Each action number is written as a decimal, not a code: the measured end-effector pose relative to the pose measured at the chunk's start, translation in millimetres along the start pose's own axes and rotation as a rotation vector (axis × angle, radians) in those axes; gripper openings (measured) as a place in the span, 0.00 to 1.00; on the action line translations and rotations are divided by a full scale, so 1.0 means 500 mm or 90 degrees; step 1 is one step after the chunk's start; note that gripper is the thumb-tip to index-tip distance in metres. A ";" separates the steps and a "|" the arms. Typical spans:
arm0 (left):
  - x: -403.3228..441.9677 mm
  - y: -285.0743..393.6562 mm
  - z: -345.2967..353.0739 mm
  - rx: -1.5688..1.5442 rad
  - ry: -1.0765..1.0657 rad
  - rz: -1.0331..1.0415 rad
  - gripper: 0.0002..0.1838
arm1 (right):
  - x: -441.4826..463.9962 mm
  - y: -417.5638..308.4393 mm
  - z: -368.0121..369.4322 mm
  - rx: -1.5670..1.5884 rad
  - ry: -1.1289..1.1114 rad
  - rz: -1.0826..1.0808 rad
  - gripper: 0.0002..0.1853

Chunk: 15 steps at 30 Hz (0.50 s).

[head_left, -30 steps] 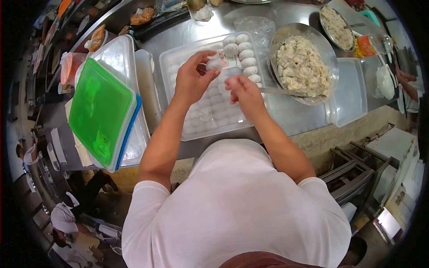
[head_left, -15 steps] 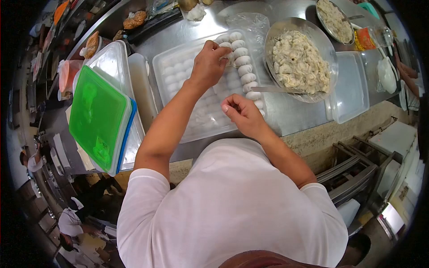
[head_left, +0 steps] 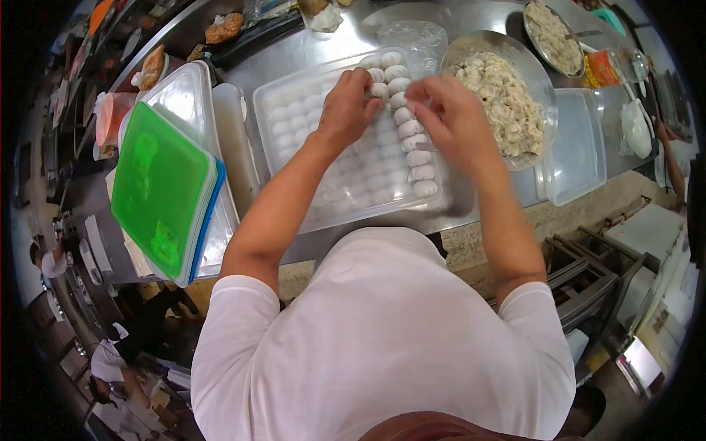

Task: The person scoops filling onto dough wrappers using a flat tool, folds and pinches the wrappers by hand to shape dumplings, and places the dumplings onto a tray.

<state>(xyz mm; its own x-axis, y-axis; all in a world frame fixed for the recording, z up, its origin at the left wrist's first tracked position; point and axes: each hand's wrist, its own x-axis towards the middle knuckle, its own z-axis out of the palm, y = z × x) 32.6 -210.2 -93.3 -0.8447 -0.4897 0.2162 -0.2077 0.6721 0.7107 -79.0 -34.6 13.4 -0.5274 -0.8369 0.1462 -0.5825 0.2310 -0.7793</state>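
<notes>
A translucent plastic tray (head_left: pixel 323 220) holds rows of white dough balls, many of them under a clear plastic sheet (head_left: pixel 346 158). Along its right side runs an uncovered column of dough balls (head_left: pixel 409 129), with a shorter second column at the far end. My left hand (head_left: pixel 347 109) is over the tray, its fingertips closed around a dough ball (head_left: pixel 379 90) in that second column. Just across from it, my right hand (head_left: pixel 454 117) reaches over the right column with bent fingers, blurred by motion; whether it touches a ball I cannot tell.
A metal bowl of creamy, chunky filling (head_left: pixel 507 103) stands to the right; the flat metal blade (head_left: pixel 425 147) by it is partly behind my right arm. Beyond are a second bowl (head_left: pixel 551 40) and a clear lid (head_left: pixel 577 147). Green-lidded containers (head_left: pixel 158 195) stand left.
My right hand has moved up and right from the tray's near right part to beside the right column. My left hand stays almost in place at the second column.
</notes>
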 end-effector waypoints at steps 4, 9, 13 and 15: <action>0.000 0.008 0.014 0.010 0.022 -0.017 0.23 | 0.086 0.102 0.054 -0.205 -0.024 -0.104 0.09; 0.000 0.020 0.013 0.023 0.034 -0.024 0.23 | 0.110 0.148 0.091 -0.277 -0.070 -0.138 0.08; 0.007 0.012 0.020 0.017 0.049 -0.034 0.24 | 0.106 0.142 0.081 -0.302 -0.084 -0.089 0.08; 0.009 0.014 0.028 0.015 0.056 -0.041 0.25 | 0.105 0.141 0.077 -0.298 -0.095 -0.064 0.09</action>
<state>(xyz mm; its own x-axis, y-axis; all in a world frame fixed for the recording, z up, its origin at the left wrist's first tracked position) 20.2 -200.0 -97.0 -0.7831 -0.5780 0.2297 -0.2721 0.6505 0.7091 -123.9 -81.2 -57.3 -0.3804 -0.9203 0.0915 -0.8588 0.3148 -0.4043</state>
